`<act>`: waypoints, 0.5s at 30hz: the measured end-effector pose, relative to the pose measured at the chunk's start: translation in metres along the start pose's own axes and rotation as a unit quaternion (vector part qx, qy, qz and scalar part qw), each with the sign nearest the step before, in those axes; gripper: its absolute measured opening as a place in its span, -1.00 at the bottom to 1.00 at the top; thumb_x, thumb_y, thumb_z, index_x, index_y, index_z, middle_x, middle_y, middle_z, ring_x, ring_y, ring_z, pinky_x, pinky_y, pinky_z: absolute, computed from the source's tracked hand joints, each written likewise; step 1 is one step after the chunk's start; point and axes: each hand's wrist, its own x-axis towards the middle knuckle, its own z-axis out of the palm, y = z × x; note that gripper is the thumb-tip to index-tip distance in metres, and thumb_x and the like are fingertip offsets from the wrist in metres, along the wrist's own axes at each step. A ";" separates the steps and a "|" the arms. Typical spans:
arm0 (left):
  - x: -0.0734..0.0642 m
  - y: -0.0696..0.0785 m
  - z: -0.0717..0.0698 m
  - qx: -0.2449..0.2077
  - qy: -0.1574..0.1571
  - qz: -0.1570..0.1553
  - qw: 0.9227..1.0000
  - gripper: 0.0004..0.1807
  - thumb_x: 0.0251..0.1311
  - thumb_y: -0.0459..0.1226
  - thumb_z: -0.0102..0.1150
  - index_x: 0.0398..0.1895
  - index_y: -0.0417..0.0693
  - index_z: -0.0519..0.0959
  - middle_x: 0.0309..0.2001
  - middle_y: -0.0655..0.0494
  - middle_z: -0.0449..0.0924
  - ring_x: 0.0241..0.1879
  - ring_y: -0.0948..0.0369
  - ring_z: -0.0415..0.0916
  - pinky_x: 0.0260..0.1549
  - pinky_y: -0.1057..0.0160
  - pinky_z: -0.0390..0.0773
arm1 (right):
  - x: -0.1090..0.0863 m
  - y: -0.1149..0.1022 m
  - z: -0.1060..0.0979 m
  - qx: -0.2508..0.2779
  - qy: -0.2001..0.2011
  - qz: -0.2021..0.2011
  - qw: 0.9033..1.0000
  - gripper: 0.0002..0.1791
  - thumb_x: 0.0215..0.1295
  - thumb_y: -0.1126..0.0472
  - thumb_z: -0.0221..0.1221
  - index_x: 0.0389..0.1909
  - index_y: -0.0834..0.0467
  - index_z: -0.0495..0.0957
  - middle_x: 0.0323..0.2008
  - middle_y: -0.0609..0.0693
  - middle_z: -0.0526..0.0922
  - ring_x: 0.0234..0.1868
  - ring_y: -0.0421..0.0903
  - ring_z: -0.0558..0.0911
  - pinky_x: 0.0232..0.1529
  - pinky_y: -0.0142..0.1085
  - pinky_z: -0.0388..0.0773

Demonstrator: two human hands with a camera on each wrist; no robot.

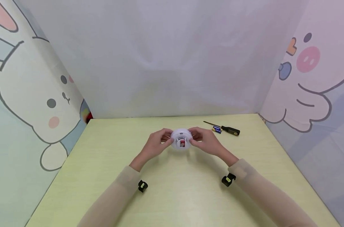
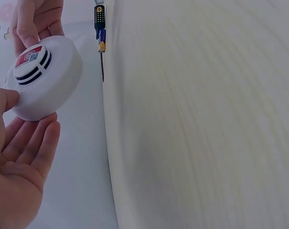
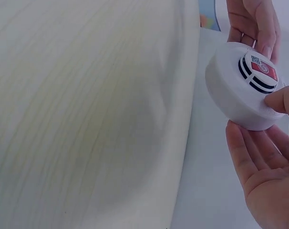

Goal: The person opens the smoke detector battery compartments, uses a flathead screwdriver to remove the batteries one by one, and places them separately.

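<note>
A round white smoke detector (image 1: 177, 133) with a red label and dark vent slots is held above the table, its vented face turned toward the head camera. My left hand (image 1: 156, 143) grips its left rim, thumb on the front and fingers behind. On the opposite rim my right hand (image 1: 207, 141) holds it the same way. The left wrist view shows the white casing of the smoke detector (image 2: 63, 71) between both hands. In the right wrist view, the smoke detector (image 3: 225, 90) sits between thumb and fingers of each hand.
A black-handled screwdriver (image 1: 230, 130) lies at the back right of the pale wooden table (image 1: 177, 195). Beside its shaft are blue-and-yellow batteries (image 1: 216, 129). A pale curtain (image 1: 172, 63) stands behind, with cartoon-printed panels at both sides.
</note>
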 end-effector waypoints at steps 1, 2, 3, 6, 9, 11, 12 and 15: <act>0.000 0.000 0.000 -0.004 -0.002 -0.007 1.000 -0.66 0.45 -0.22 0.36 0.21 -0.08 0.62 -0.01 0.06 0.73 -0.07 0.21 0.73 -0.03 0.27 0.73 | -0.001 -0.001 0.000 0.003 -0.004 0.012 1.000 -0.60 0.40 0.27 0.40 0.22 0.16 0.65 -0.05 0.01 0.79 -0.14 -0.12 0.77 -0.11 -0.33 0.74; -0.001 0.001 0.001 -0.009 -0.003 -0.013 1.000 -0.66 0.45 -0.22 0.36 0.21 -0.09 0.62 -0.01 0.05 0.73 -0.08 0.20 0.74 -0.05 0.27 0.73 | -0.001 -0.001 0.001 0.007 -0.009 0.023 1.000 -0.60 0.41 0.26 0.39 0.23 0.15 0.64 -0.05 0.01 0.79 -0.13 -0.11 0.77 -0.10 -0.33 0.74; -0.001 0.001 0.001 -0.013 -0.005 -0.020 1.000 -0.66 0.45 -0.22 0.35 0.22 -0.10 0.62 -0.01 0.05 0.72 -0.08 0.20 0.74 -0.07 0.27 0.74 | -0.002 -0.001 0.001 0.011 -0.014 0.035 0.999 -0.59 0.42 0.24 0.38 0.25 0.14 0.64 -0.04 0.01 0.79 -0.13 -0.11 0.77 -0.10 -0.32 0.74; -0.001 0.001 0.003 -0.022 -0.009 -0.041 0.999 -0.65 0.47 -0.22 0.33 0.23 -0.12 0.62 0.00 0.04 0.71 -0.10 0.19 0.73 -0.12 0.27 0.74 | -0.003 -0.002 0.002 0.024 -0.025 0.065 0.997 -0.58 0.45 0.21 0.36 0.28 0.13 0.62 -0.04 0.05 0.79 -0.12 -0.09 0.76 -0.09 -0.28 0.73; -0.002 0.001 0.004 -0.031 -0.012 -0.064 0.997 -0.64 0.49 -0.20 0.32 0.25 -0.11 0.61 -0.01 0.04 0.70 -0.13 0.20 0.71 -0.16 0.24 0.75 | -0.004 0.000 0.004 0.044 -0.033 0.091 0.994 -0.56 0.47 0.19 0.35 0.31 0.13 0.61 -0.01 0.08 0.77 -0.11 -0.05 0.76 -0.08 -0.21 0.73; -0.002 0.000 0.006 -0.042 -0.015 -0.081 0.996 -0.63 0.50 -0.19 0.30 0.27 -0.10 0.60 -0.01 0.04 0.70 -0.14 0.21 0.71 -0.17 0.19 0.76 | -0.004 0.001 0.005 0.061 -0.038 0.110 0.991 -0.55 0.47 0.18 0.34 0.32 0.13 0.60 0.02 0.10 0.76 -0.08 -0.03 0.76 -0.05 -0.16 0.74; -0.003 0.000 0.006 -0.049 -0.016 -0.089 0.995 -0.63 0.50 -0.19 0.30 0.27 -0.09 0.59 -0.01 0.04 0.69 -0.15 0.21 0.71 -0.18 0.16 0.77 | -0.004 0.002 0.006 0.068 -0.041 0.119 0.990 -0.55 0.47 0.18 0.34 0.33 0.13 0.60 0.03 0.11 0.75 -0.07 -0.02 0.76 -0.04 -0.14 0.74; -0.005 -0.001 0.008 -0.063 -0.018 -0.108 0.992 -0.64 0.51 -0.19 0.28 0.27 -0.07 0.58 -0.01 0.03 0.69 -0.16 0.21 0.72 -0.15 0.08 0.77 | -0.004 0.004 0.009 0.081 -0.048 0.144 0.985 -0.55 0.48 0.17 0.33 0.33 0.12 0.59 0.05 0.12 0.73 -0.03 -0.01 0.76 0.00 -0.13 0.74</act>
